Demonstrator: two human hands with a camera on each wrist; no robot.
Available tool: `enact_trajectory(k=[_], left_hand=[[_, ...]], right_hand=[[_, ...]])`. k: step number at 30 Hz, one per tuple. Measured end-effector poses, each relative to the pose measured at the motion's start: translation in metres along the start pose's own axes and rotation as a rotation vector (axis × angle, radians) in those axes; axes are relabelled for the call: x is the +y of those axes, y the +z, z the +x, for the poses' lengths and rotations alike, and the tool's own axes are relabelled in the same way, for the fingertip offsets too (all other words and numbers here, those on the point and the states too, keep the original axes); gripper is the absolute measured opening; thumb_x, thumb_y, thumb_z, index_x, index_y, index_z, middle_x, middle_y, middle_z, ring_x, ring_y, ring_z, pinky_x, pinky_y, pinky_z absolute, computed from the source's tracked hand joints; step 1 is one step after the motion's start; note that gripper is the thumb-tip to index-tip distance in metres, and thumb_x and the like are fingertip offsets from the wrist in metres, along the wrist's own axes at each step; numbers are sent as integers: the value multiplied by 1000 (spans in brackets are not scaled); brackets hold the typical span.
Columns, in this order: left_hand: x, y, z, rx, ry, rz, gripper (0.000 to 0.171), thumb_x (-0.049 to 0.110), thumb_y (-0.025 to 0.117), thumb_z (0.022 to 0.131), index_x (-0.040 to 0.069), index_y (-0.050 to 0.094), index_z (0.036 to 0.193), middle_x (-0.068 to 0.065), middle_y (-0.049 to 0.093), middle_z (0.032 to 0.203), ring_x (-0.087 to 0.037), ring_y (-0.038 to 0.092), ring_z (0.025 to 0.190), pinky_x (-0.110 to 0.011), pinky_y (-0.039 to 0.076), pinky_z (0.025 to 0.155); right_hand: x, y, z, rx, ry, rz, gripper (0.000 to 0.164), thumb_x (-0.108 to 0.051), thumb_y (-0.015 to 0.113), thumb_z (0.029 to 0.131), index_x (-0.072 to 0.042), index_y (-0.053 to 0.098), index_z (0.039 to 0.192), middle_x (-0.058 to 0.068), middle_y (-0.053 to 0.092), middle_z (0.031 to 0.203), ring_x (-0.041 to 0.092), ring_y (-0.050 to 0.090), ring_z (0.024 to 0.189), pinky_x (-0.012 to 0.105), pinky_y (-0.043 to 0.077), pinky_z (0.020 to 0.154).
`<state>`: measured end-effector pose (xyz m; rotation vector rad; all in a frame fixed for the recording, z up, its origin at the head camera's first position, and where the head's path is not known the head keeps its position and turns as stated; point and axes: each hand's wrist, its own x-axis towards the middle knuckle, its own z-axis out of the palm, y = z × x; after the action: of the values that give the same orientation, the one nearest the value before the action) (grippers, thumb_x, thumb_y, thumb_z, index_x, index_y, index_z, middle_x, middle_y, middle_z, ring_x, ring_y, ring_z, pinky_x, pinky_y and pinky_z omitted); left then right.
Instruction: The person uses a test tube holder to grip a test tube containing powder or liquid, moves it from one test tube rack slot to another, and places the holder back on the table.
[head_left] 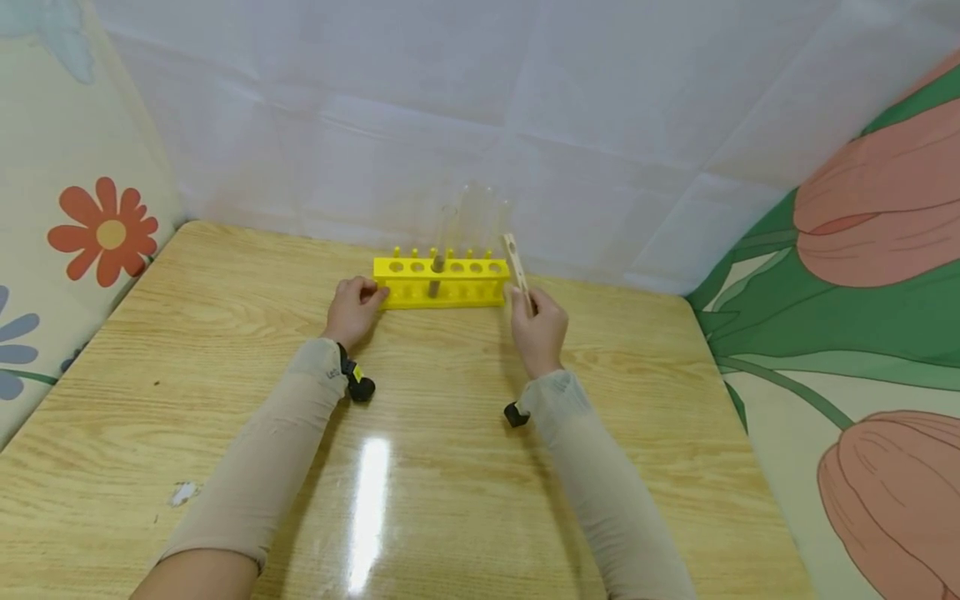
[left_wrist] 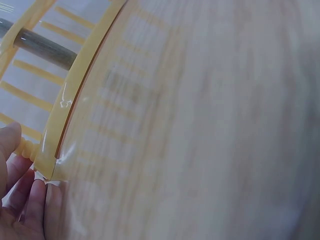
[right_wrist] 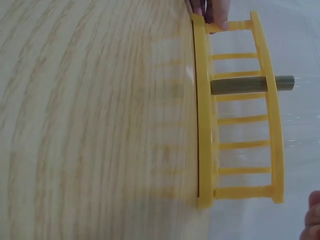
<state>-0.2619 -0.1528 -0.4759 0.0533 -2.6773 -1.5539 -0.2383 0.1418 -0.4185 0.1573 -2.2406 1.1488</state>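
A yellow test tube rack (head_left: 407, 278) stands upright on the table near its far edge. One test tube (head_left: 434, 288) with greyish-green liquid is in a hole left of the rack's middle. My left hand (head_left: 352, 310) grips the rack's left end; in the left wrist view, thumb and fingers (left_wrist: 15, 172) close around its end post. To the right of the rack, my right hand (head_left: 542, 330) holds a wooden test tube clamp (head_left: 516, 260), tilted upward by the rack's right end. Only fingertips (right_wrist: 313, 220) of that hand show in the right wrist view, and the clamp is out of it.
Several clear, faint test tubes (head_left: 480, 212) rise behind the rack, close to its pegs. A white cloth (head_left: 420, 100) hangs behind the table (head_left: 442, 500). Flower-printed panels (head_left: 862, 333) flank both sides. A small white patch (head_left: 183, 493) marks the table at front left.
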Motion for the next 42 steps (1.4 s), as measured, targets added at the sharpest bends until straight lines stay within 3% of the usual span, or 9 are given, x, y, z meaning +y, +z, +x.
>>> enact_trajectory(k=[10,18,25,34,42], left_hand=[[1,0,0,5,0,0,42,32,53,107,-7,54,123,-25,44,124,-36,48,104,-48,40,96],[0,-1,2,15,13,-6,43,33,53,107,-7,54,122,-24,44,122,-36,48,102,-48,40,96],[1,-1,1,11,7,-2,42,32,53,107,-7,55,122,-24,44,122,-35,47,103,-47,40,95],[0,0,1,13,14,-3,42,32,54,107,-7,55,123,-25,44,123,-36,47,103,-48,40,96],[0,1,0,16,8,1,41,31,54,107,-7,55,122,-26,45,124,-36,48,104,-48,40,96]], right_hand=[[12,-3,-1,10,155,-16,23,-18,69,96,3,75,86,10,56,62,18,44,55,25,33,51],[20,-5,0,30,201,11,24,-17,68,95,3,74,84,5,51,59,18,42,54,25,32,51],[31,-5,-2,28,242,-39,27,-17,69,94,4,72,79,6,51,60,22,44,57,30,34,54],[35,-6,-7,-34,329,-148,26,-20,67,94,5,75,89,20,69,78,35,60,71,43,46,66],[41,-2,-11,-113,393,-188,30,-26,66,94,1,76,90,18,71,82,33,62,73,42,48,65]])
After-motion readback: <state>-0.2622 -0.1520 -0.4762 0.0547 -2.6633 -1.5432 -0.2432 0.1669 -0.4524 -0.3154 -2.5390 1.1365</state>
